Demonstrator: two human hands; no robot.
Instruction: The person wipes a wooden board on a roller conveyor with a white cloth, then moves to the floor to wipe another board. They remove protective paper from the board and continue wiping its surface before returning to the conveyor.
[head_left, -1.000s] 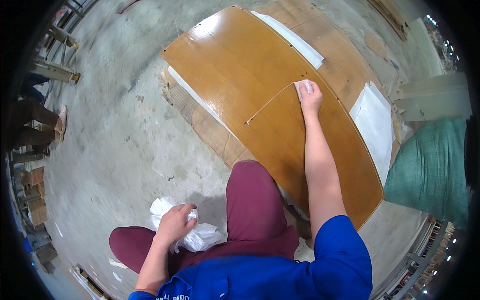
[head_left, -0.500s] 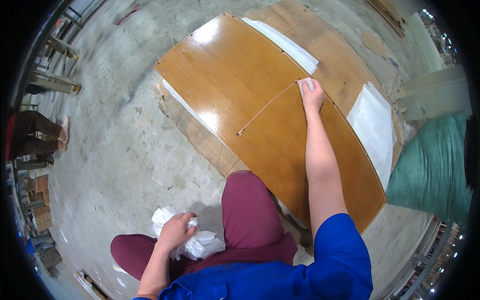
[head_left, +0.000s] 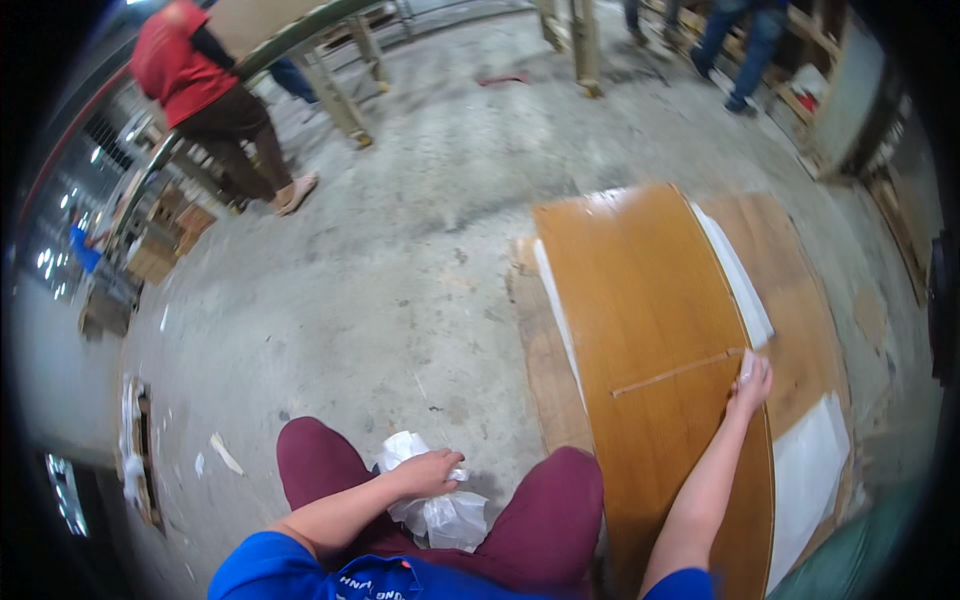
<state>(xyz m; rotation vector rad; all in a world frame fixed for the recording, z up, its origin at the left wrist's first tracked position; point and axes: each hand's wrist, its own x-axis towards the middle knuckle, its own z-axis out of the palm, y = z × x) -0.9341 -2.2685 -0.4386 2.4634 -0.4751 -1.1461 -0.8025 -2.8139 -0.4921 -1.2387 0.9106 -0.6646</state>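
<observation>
Between my knees, my left hand point(head_left: 428, 474) is closed on a crumpled white plastic bag point(head_left: 452, 522). My right arm reaches out over a glossy brown wooden panel point(head_left: 650, 285). At the panel's right edge my right hand point(head_left: 754, 388) grips a small pale wad point(head_left: 748, 364), cloth or paper by its look. From that hand a thin light cord point(head_left: 672, 374) runs across the panel to a spot near its left side. Blur hides how the cord meets my fingers.
Brown cardboard point(head_left: 800, 300) and white sheets point(head_left: 812, 475) lie under the panel on the concrete floor point(head_left: 400, 300). A green sack point(head_left: 850, 560) stands at the lower right. A person in a red top point(head_left: 190, 70) is beside a bench at the far left; other people's legs point(head_left: 735, 50) show far right.
My view has swung up and left, so the panel sits lower and further right, and the workers come into sight. Both hands keep their holds; my right hand stays at the panel's edge.
</observation>
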